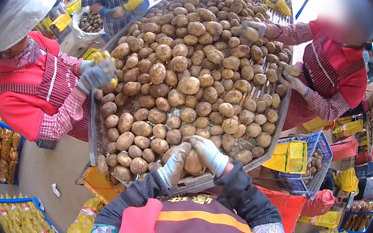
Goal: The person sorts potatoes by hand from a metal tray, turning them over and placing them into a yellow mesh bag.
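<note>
Potatoes [189,85] cover a metal sorting table [274,144] in front of me. Close to its near edge, a large potato [194,163] sits between my two gloved hands. My left hand [175,163] curves against its left side, with another potato [169,154] partly hidden behind the fingers. From the right, my right hand [209,154] wraps over the same large potato, its fingertips close to those of the left. Both gloves are pale and dirt-stained.
Co-workers in red stand left and right, their gloved hands [97,74] [294,81] at the table; another person stands at the back left. Blue crate [319,169] with yellow mesh bags [288,155] sits right. Filled bags [21,215] lie lower left; an orange bin [99,184] stands below the table.
</note>
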Available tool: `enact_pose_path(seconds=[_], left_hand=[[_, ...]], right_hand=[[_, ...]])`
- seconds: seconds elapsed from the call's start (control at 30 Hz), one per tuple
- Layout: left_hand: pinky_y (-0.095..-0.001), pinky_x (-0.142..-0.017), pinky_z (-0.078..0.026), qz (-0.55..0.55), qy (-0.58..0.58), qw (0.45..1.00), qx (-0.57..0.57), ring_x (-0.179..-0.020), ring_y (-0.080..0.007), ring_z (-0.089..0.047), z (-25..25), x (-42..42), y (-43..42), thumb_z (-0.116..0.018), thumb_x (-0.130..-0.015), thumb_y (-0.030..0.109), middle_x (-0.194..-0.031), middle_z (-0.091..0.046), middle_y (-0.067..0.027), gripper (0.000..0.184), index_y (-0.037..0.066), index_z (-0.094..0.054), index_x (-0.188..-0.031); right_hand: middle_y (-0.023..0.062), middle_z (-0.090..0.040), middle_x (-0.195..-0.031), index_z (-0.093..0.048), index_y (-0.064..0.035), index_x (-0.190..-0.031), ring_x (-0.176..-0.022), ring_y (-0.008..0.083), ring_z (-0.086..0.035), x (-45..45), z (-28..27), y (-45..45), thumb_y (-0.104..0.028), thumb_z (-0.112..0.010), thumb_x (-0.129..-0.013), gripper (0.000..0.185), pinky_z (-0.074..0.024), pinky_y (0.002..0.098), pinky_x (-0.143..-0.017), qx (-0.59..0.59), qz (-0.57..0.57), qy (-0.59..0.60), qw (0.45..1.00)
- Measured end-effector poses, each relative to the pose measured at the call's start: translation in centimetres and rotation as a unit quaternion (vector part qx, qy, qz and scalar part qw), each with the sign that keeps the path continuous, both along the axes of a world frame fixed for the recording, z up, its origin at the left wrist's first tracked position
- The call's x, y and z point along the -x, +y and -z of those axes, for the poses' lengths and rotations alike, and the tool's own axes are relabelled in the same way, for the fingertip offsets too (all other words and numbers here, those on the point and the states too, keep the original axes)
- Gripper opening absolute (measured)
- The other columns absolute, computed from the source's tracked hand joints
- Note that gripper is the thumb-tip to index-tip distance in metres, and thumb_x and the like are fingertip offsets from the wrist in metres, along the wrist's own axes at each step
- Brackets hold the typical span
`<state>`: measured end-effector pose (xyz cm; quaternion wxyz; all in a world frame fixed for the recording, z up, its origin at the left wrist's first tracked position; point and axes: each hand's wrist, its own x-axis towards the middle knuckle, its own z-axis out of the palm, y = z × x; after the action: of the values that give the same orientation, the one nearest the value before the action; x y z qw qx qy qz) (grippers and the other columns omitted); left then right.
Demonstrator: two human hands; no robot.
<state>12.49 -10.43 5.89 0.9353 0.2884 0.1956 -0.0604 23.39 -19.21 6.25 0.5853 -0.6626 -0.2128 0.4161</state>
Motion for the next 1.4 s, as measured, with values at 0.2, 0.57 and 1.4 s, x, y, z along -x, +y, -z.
enact_pose_path(seconds=[0.2, 0.57, 1.4], left_hand=[[-0.0376, -0.083, -0.051, -0.013, 0.028, 0.997, 0.075, -0.100, -0.0238, -0.059, -1.6, 0.2, -0.1, -0.035, -0.095, 0.050, -0.115, -0.057, -0.0081, 0.051, 0.010, -0.044, -0.125], [-0.0302, -0.078, -0.052, -0.055, -0.066, 0.986, -0.143, -0.089, -0.0139, -0.060, -1.5, 0.2, 0.1, -0.046, -0.092, 0.049, -0.102, -0.059, -0.0069, 0.049, 0.004, -0.052, -0.112], [-0.0273, -0.090, -0.044, -0.129, -0.089, 0.932, -0.326, -0.108, -0.0169, -0.048, -0.8, -0.4, -2.7, -0.077, -0.073, 0.036, -0.120, -0.045, -0.0081, 0.083, 0.004, -0.032, -0.135]], right_hand=[[0.0182, -0.055, -0.115, -0.050, -0.0022, -0.122, -0.103, 0.0299, -0.057, 2.3, -2.0, -1.6, -0.023, -0.059, -0.085, 0.044, -0.0453, 0.0359, -0.088, -0.069, -0.007, -0.089, 0.994], [0.0114, -0.056, -0.114, -0.050, 0.0000, -0.121, -0.105, 0.0166, -0.053, 1.0, -0.5, -2.4, -0.024, -0.052, -0.093, 0.037, -0.0432, 0.0293, -0.090, -0.075, 0.072, 0.054, 0.993], [0.0081, -0.060, -0.108, -0.055, 0.0009, -0.112, -0.093, 0.0118, -0.056, 4.0, -2.2, -3.4, -0.037, -0.044, -0.096, 0.043, -0.0446, 0.0271, -0.086, -0.184, 0.151, 0.075, 0.968]])
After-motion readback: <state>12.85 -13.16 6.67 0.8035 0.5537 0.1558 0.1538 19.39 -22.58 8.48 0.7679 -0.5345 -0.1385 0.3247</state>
